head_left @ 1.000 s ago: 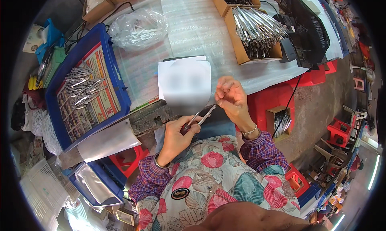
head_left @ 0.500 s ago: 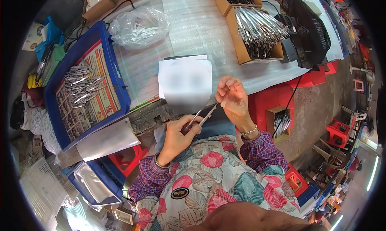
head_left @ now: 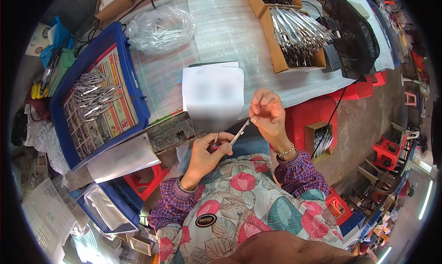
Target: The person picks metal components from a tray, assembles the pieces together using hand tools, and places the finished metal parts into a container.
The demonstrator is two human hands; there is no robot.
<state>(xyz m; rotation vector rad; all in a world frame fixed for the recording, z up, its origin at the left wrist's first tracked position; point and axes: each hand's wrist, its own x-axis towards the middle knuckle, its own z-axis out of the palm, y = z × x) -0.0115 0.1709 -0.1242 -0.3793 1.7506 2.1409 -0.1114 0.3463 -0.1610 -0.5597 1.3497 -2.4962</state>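
My left hand [head_left: 208,153] grips a small red-handled tool [head_left: 215,141] together with the lower end of a thin silver metal piece [head_left: 239,133]. My right hand [head_left: 267,114] pinches the upper end of that same metal piece at the fingertips, just in front of the table edge. Both hands are held close together above my lap, below a white sheet of paper [head_left: 212,91] lying on the table.
A blue tray [head_left: 133,87] at the left holds several silver metal pieces on printed paper. A clear plastic bag [head_left: 159,27] lies behind it. Cardboard boxes [head_left: 276,57] full of metal rods stand at the back right, beside a black fan [head_left: 357,38]. Red stools [head_left: 317,110] stand under the table.
My right hand has shifted slightly lower along the metal piece; otherwise both hands stay in nearly the same place.
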